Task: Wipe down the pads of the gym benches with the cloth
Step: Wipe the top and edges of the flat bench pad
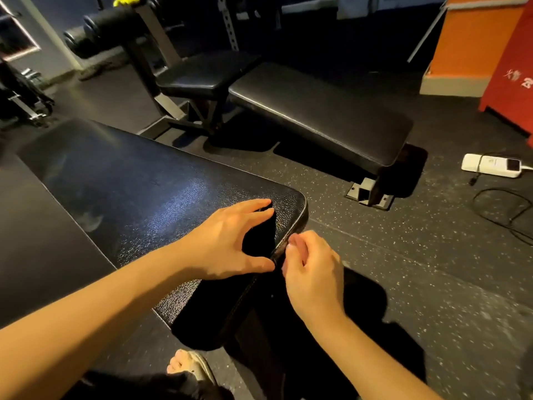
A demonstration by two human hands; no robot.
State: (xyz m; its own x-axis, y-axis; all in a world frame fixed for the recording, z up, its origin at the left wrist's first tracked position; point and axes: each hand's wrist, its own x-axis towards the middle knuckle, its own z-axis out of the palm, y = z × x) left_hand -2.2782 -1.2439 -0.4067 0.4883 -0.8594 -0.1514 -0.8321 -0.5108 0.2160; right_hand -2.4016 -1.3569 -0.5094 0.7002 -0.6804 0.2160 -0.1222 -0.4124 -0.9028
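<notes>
Cupping the dark cloth (258,236) in the left hand (227,241), fingers curled, at the near pad (129,183) corner. Curling the right hand (313,272) just beside that grip, hold unclear. Judging by damp smears (89,220) trailing away from the grip, partly wiping; far bench pads (317,111) beyond probably waiting.

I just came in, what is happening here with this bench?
A person works at the near bench pad. The left hand holds a dark cloth against the pad near its corner. The right hand is at the pad's edge with curled fingers; whether it pinches the cloth is unclear. The second bench behind has no hand on it.
</notes>
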